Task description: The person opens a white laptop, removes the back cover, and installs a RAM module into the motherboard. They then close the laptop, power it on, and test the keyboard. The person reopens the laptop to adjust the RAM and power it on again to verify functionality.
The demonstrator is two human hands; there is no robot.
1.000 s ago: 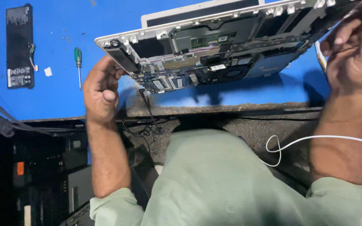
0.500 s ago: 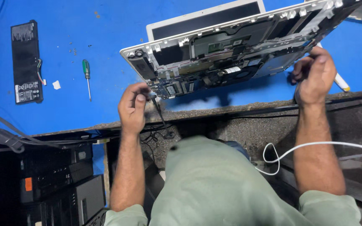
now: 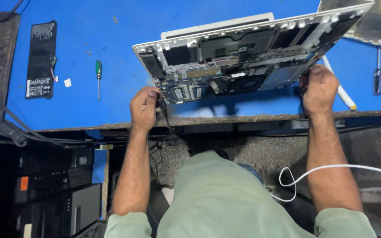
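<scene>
An opened laptop chassis (image 3: 243, 57), its underside bared to show circuit boards and a fan, sits tilted in the upper centre of the frame above a blue tabletop (image 3: 111, 39). The left hand (image 3: 144, 108), at centre left, has its grip closed on a thin black cable (image 3: 166, 121) at the chassis's lower left corner; the cable hangs down past the tabletop's front edge. The right hand (image 3: 318, 90), at centre right, is curled shut against the chassis's lower right edge, though what its fingers clamp cannot be made out. At upper left lie a flat black battery pack (image 3: 40, 59), a green-handled screwdriver (image 3: 98, 77) and a few loose screws (image 3: 87, 46). A second screwdriver (image 3: 377, 75) rests at far right, near a white pen-like stick (image 3: 340, 86). A white cable (image 3: 331, 169) loops across the lower right.
</scene>
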